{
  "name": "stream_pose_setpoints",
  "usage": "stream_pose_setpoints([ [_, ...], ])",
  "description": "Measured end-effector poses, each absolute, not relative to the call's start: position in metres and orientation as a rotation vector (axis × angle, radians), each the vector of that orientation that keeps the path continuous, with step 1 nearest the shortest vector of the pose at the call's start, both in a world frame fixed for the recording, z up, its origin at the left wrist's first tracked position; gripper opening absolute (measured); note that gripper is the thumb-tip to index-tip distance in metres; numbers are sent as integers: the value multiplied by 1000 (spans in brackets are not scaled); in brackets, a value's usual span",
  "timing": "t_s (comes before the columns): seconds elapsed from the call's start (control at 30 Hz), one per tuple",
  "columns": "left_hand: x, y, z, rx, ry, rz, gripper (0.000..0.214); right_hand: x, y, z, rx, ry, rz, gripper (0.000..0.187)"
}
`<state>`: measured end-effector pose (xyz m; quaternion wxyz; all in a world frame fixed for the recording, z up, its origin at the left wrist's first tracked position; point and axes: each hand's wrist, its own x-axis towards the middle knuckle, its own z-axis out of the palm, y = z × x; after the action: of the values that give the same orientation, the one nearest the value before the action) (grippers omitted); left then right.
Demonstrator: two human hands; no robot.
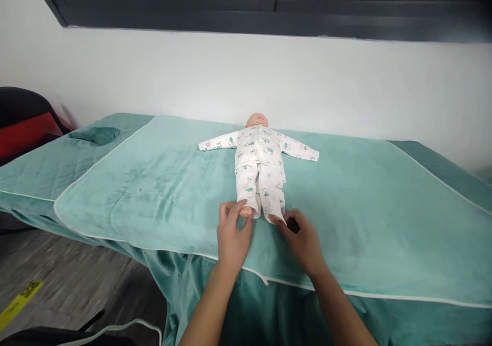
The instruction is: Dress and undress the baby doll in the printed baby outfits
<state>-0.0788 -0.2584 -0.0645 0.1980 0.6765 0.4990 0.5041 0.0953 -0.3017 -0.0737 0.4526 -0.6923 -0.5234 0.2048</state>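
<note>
A baby doll [257,120] lies on its back on a green bed cover, its head toward the wall and its arms spread. It wears a white printed jacket [258,148] and matching white pants [272,189]. My left hand [233,233] pinches the cuff of the leg on the left, where the doll's foot [246,211] shows between thumb and fingers. At the other leg, my right hand [302,236] grips the pant cuff between thumb and fingers. The foot inside that leg is hidden.
The green bed cover [346,207] has white piping along its edge and hangs over the front. A face hole [96,136] is at the left end. Behind stands a white wall [246,79] below a dark window frame [172,10]. A black and red chair [28,125] is at far left.
</note>
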Motion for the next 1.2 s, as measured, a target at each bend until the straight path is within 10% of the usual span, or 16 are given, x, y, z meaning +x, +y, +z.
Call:
stream_pose_setpoints([
  [0.23,-102,-254,-54,1919,1371,1430,27,110,-314,-66,-1553,-969,559,24],
  [0.6,-104,-255,-65,2179,1378,1277,32,31,-284,-45,-1653,-1766,-287,11],
  [1.2,-105,-263,-87,2014,1275,1385,21,45,-301,-64,-1520,-1733,-217,8],
])
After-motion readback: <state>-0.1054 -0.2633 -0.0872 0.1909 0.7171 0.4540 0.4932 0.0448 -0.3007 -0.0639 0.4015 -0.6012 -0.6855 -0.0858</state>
